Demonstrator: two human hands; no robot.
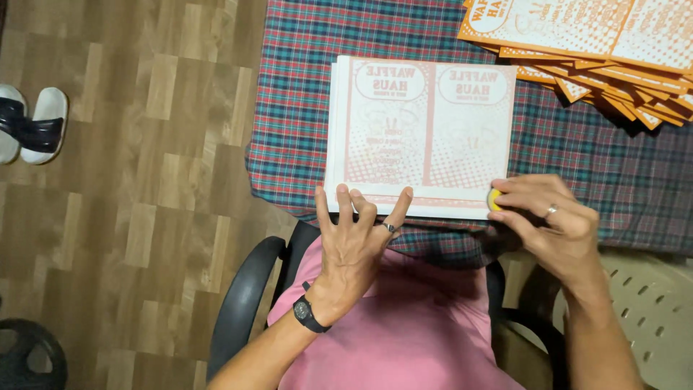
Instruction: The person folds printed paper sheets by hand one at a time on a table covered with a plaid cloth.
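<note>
A stack of white sheets (426, 130) printed in pale red lies on the plaid tablecloth (577, 155), its near edge at the table's edge. My left hand (354, 242) has its fingers spread, fingertips resting on the near edge of the stack; it wears a ring and a black wristwatch. My right hand (552, 220), also with a ring, pinches a small yellow round object (494, 199) at the stack's near right corner.
A fanned pile of orange printed sheets (599, 50) lies at the table's far right. A black chair armrest (242, 303) is on my left and a beige plastic chair (650, 303) on my right. White and black sandals (32, 123) sit on the wooden floor at left.
</note>
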